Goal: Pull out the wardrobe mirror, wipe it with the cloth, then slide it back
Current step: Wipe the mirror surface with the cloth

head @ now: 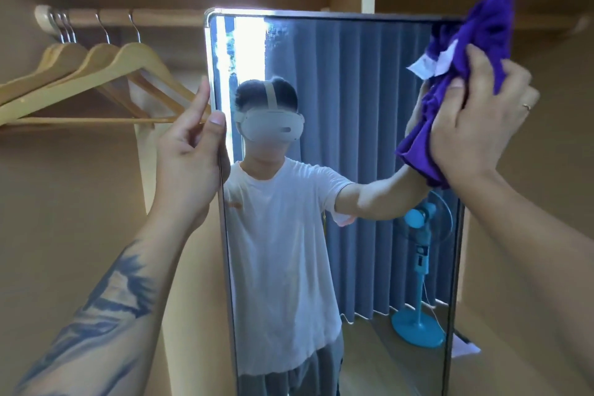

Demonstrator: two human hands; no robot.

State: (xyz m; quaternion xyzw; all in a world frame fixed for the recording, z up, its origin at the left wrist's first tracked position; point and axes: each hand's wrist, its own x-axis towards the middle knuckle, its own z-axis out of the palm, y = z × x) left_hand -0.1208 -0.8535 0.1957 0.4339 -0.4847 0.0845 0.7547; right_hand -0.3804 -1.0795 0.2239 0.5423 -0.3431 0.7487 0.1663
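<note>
both hands busy: left hand [189, 151] pinches mirror [337, 170] edge, right hand [475, 125] clutches cloth [482, 42] (mirror's bottom cut off).

Both forearms are bare, with no sleeves in sight. A large dark tattoo [106, 305] of jagged, feather-like shapes runs along the left forearm. The right hand [479, 125] wears a thin ring [527, 106] on one finger. The left hand [189, 151] wears nothing.
</note>
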